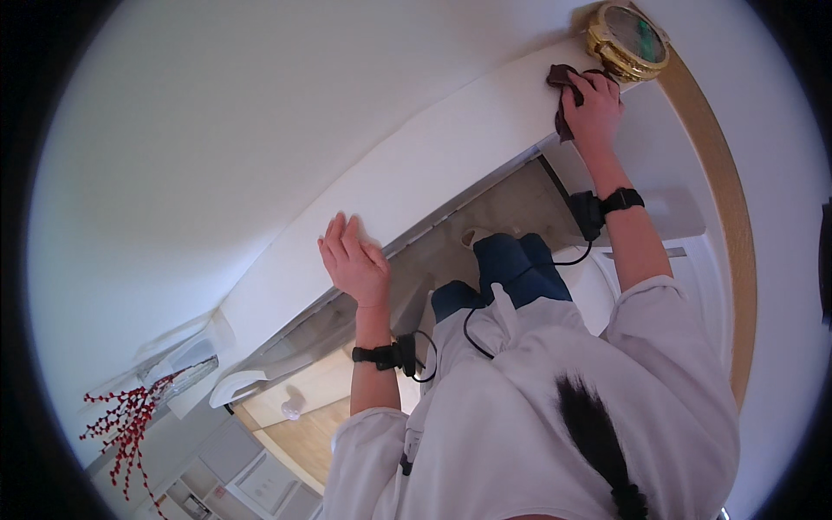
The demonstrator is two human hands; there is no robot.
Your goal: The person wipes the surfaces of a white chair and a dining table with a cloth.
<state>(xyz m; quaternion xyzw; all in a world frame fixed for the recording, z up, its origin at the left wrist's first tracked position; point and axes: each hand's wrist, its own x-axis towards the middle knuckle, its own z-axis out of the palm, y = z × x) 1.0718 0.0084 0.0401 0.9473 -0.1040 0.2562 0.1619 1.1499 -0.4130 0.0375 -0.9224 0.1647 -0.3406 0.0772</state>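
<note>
My right hand (595, 114) presses a dark brown cloth (564, 123) onto the right end of a long white ledge (448, 143). The fingers bend over the cloth, and part of it hangs towards the ledge's front edge. Just beyond that hand sits a round gold-rimmed ornament (627, 42) with a dark glassy face. Farther left, my left hand (354, 257) lies palm down on the same ledge, near its front edge, with nothing in it. Its fingers are stretched out.
A white wall (214, 149) rises behind the ledge. At the lower left, red berry sprigs (127, 416) stand in a clear vase (195, 377). Below are a light wood cabinet (305, 442) and white shelving (260, 481). A tan strip (721, 162) curves along the right. Black cables run from both wrist straps.
</note>
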